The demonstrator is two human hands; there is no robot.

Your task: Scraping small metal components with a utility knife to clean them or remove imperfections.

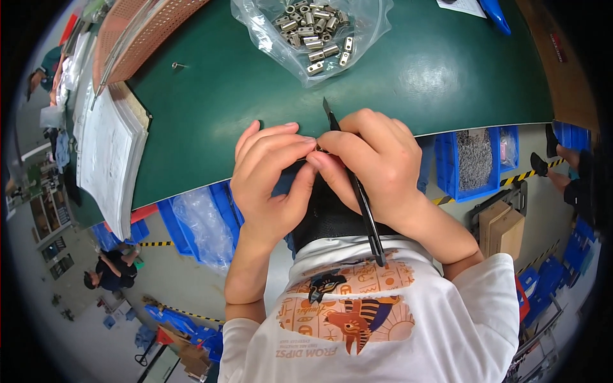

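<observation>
Just in front of the table's near edge, my left hand [268, 172] and my right hand [380, 166] meet at their fingertips. Thumbs and forefingers pinch a tiny metallic part [318, 147], mostly covered by the fingers. My right hand also holds a slim black knife-like tool [363, 203] in its grip. The tool's pointed tip angles away over the table, and its long handle runs back toward my shirt. Beyond the hands, an open clear plastic bag [268, 39] lies with several short silver metal cylinders [313, 29], some showing side holes.
The green tabletop [211, 96] carries a small screw-like part [179, 66], a stack of papers [108, 153] and a pink perforated rack [143, 32] at left. A blue tool handle [495, 16] lies far right. Blue bins [450, 169] stand below the edge; other people are in the background.
</observation>
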